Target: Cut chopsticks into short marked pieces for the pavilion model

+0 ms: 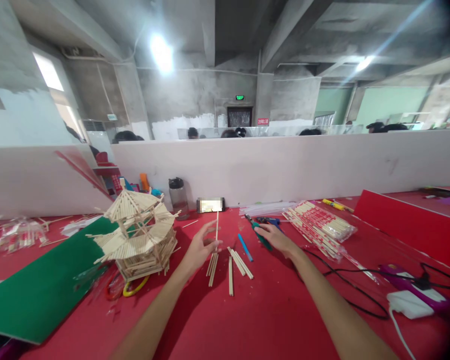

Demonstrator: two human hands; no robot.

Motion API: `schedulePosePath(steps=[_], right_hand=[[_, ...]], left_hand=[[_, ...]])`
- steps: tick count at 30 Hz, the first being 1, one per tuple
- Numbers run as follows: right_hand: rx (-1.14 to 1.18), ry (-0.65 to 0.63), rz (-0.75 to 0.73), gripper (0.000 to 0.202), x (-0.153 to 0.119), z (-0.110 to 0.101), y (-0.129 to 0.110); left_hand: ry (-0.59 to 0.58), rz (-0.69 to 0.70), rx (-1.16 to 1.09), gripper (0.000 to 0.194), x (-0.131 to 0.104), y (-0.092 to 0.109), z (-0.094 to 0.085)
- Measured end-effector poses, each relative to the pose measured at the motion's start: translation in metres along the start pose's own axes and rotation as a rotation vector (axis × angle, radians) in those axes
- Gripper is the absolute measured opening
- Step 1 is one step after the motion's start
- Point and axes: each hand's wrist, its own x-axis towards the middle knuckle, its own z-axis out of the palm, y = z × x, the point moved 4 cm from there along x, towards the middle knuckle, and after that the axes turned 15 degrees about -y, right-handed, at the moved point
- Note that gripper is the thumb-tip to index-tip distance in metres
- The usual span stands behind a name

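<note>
A roofed stick model (135, 250) left of the left hand (201, 246) looks largely built, loose sticks (231, 276) between the hands lie unjoined, the left pinches one stick (217, 227) and the right hand (276, 238) grips a green-handled tool (265, 242)

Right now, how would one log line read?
left hand: holding wooden stick | right hand: on green-handled tool | between: loose sticks, blue rod | left side: wooden-stick model
</note>
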Motion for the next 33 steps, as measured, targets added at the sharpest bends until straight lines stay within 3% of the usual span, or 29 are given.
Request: schedulePosePath(steps=[4, 9, 20, 33], right_hand=[[0.221, -0.208, 0.034, 0.043, -0.010, 0.010, -0.015], [0.095, -0.325, -0.033, 0.040, -0.016, 0.019, -0.036], [-0.114, -0.387, -0.070, 0.043, -0.019, 0.027, -0.047], [-0.056, -0.438, -0.052, 0.045, -0.018, 0.031, -0.046]], left_hand=[[-0.050, 0.000, -0.030, 0.065, -0.003, 0.006, 0.008], [-0.077, 0.034, -0.070, 0.063, -0.005, 0.007, 0.014], [-0.148, 0.064, -0.121, 0.059, -0.006, 0.011, 0.026], [-0.171, -0.022, -0.232, 0.055, -0.008, 0.007, 0.033]])
